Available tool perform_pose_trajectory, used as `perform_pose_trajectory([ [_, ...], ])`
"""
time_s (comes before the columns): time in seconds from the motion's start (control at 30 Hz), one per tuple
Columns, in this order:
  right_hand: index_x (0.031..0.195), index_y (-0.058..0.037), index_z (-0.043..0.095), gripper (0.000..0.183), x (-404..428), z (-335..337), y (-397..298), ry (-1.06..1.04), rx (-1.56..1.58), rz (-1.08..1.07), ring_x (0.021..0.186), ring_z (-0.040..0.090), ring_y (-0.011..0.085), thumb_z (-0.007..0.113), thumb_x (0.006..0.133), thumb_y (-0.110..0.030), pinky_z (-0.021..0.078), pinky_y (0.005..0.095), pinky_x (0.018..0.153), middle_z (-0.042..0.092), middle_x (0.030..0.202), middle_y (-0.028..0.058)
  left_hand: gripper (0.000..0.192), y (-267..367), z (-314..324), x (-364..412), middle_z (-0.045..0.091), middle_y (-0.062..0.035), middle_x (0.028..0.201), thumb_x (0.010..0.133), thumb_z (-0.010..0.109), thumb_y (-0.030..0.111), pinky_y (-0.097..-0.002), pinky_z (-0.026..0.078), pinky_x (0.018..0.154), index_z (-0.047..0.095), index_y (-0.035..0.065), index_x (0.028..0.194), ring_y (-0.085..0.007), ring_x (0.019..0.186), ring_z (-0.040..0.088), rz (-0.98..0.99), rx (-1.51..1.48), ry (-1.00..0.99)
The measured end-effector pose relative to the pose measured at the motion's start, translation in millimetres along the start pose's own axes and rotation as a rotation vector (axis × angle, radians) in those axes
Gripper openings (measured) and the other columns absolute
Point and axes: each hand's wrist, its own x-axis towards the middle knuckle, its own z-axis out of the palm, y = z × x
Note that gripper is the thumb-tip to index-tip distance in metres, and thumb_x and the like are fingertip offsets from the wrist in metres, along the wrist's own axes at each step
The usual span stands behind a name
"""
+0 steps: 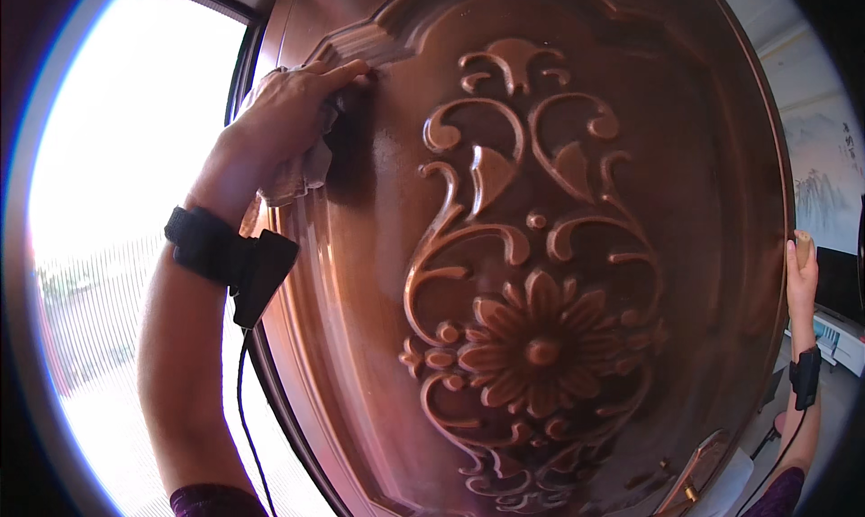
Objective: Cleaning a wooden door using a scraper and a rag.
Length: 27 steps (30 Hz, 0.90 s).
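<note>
My left hand (287, 108) presses a crumpled greyish cloth (297, 172) against the upper left part of a brown panelled door (399, 246). Its fingers lie over the cloth, near a moulded corner of the door's raised frame. Carved scrolls (466, 229) and a many-petalled flower (540, 351) stand out in relief on the glossy panel. At the far right, my right hand (802, 277) holds the free edge of the door; part of its fingers is hidden behind that edge.
A door handle plate (693, 473) with a brass-coloured part sits low on the right. Left of the door is a bright opening with a ribbed screen (101, 314). Beyond its right edge are a landscape wall picture (821, 172), a dark television (838, 280) and a white cabinet (838, 341).
</note>
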Motion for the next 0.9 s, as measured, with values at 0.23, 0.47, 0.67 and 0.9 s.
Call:
perform_pose_trajectory([
  [0.23,0.115,-0.0004,0.051,0.034,1,3,11,0.018,0.072,0.002,0.099,0.054,0.0171,0.051,0.093,-0.026,0.0401,0.0279,0.088,0.058,0.106,0.009,0.057,3,-3,13,0.058,-0.0132,0.113,0.075,0.057,0.0,-0.0416,0.042,0.088,0.049,0.0183,0.127,-0.03,0.103,0.056,0.122,0.118,0.071],
  [0.47,0.116,-0.001,0.051,0.033,-3,3,2,-0.024,0.16,0.045,0.097,0.054,0.0163,0.052,0.093,-0.025,0.0402,0.0275,0.087,0.058,0.105,0.0086,0.057,-1,-2,-2,0.057,-0.0126,0.116,0.074,0.063,0.006,-0.0406,0.041,0.091,0.048,0.0181,0.128,-0.0291,0.106,0.055,-0.102,0.074,-0.097],
  [0.67,0.116,-0.0009,0.051,0.035,-2,7,-16,-0.013,0.127,0.005,0.096,0.054,0.0167,0.053,0.092,-0.026,0.0403,0.0278,0.086,0.059,0.103,0.0092,0.032,-35,1,30,0.064,-0.0164,0.089,0.075,0.061,0.011,-0.039,0.048,0.078,0.061,0.008,0.106,-0.033,0.085,0.062,-0.061,-0.169,0.344],
  [0.9,0.115,-0.0012,0.052,0.032,1,0,-2,-0.009,0.051,-0.006,0.098,0.054,0.0158,0.051,0.093,-0.026,0.039,0.0277,0.089,0.058,0.103,0.0074,0.023,53,24,84,0.059,-0.0166,0.088,0.083,0.052,0.016,-0.0399,0.049,0.07,0.056,-0.0003,0.098,-0.0306,0.08,0.057,-0.457,0.089,0.315],
])
